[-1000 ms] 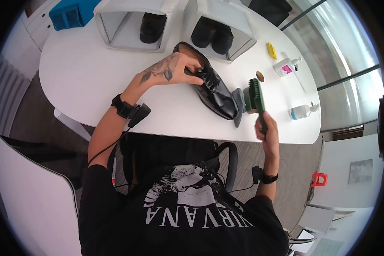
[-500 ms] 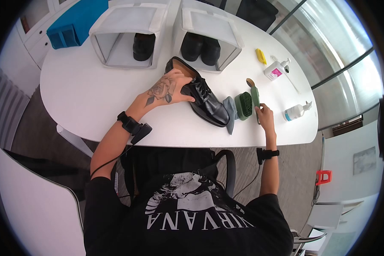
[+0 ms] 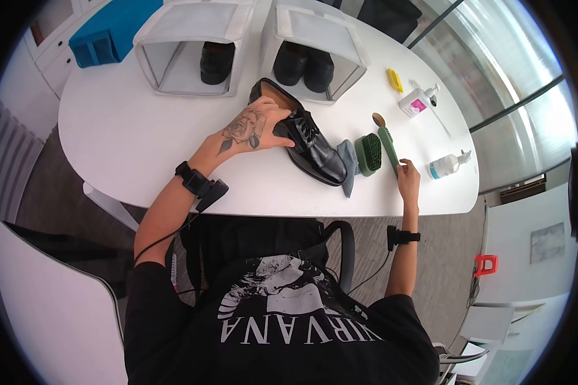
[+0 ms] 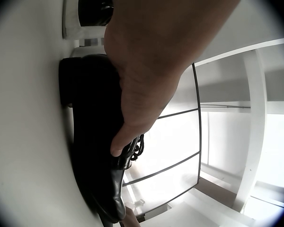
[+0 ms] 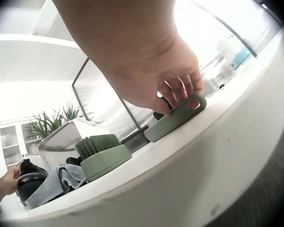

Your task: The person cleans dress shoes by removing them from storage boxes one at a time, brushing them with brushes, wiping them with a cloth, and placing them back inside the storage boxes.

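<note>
My left hand [image 3: 253, 127] grips a black lace-up shoe [image 3: 318, 157] at its opening, with the thumb on the near side. The shoe sits sole down on the table, as the left wrist view [image 4: 97, 137] also has it. Between my right hand's [image 3: 408, 178] thumb and fingers is the handle end of a long green brush [image 3: 388, 144], low at the tabletop. A hole shows at the tip of that handle [image 5: 173, 119] in the right wrist view. Left of it a green oval brush [image 3: 368, 154] lies bristles up, and a grey-blue cloth [image 3: 348, 168] lies against the shoe's toe.
Two white boxes [image 3: 189, 29] with open fronts stand at the back, black shoes [image 3: 216, 63] inside. A blue case [image 3: 99, 48] is at the back left. On the right are a yellow item [image 3: 394, 80], a pump bottle [image 3: 417, 101], another bottle [image 3: 446, 165] and a brown disc [image 3: 378, 120].
My right hand has brought the long green brush down from above the oval brush to the tabletop, to its right. My left hand keeps its grip on the shoe.
</note>
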### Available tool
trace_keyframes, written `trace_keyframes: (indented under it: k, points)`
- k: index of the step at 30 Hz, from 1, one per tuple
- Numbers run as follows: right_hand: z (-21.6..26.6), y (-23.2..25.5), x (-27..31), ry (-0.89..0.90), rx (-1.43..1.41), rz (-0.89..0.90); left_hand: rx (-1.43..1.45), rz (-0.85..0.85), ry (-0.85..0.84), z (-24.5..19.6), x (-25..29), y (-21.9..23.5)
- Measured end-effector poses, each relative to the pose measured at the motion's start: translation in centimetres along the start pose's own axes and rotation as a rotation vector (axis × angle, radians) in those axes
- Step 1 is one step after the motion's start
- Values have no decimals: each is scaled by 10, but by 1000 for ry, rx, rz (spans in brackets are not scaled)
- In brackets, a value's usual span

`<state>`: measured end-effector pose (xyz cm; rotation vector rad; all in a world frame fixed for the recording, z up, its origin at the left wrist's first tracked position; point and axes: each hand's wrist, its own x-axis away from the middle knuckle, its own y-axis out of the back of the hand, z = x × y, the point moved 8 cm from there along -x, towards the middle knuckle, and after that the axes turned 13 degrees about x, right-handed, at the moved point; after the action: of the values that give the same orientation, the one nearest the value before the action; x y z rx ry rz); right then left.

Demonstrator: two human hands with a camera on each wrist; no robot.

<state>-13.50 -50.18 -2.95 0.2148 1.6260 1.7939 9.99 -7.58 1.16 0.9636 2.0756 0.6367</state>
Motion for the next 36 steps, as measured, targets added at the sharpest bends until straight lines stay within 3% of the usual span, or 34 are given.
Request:
trace_keyframes:
  k: [1, 3, 10, 11, 15, 17, 18, 20, 22, 26, 29, 36]
  points:
    - [3, 3, 0, 2, 0, 1, 8, 4, 6, 0, 0, 0]
    - [-4, 4, 2, -187, -164, 108, 15, 10, 9, -1, 0, 1]
    - [-50, 6, -10, -126, 40, -43, 9, 4, 19, 0, 0, 0]
    - [-61, 2, -10, -196, 41, 9, 32, -14, 9, -1, 1, 0]
    - [-53, 10, -3, -100, 153, -46, 7, -17, -41, 3, 0, -4]
    - [-28, 31, 3, -100, 30, -205, -2, -6, -8, 8, 1, -4]
    - [-13, 32, 3, -93, 26, -203, -5, -11, -2, 6, 0, -1]
    - [15, 24, 12, -73, -232, -108, 63, 14, 23, -1, 0, 1]
    - [61, 16, 18, -87, -334, 112, 26, 53, 54, -3, -1, 2]
    - [115, 2, 12, -6, -155, 237, 4, 46, 48, -8, -1, 3]
    - [123, -17, -5, 83, 18, 136, 15, 9, 72, 2, 0, -1]
    - [141, -13, -11, 119, 10, 227, 39, 89, 89, 2, -2, -3]
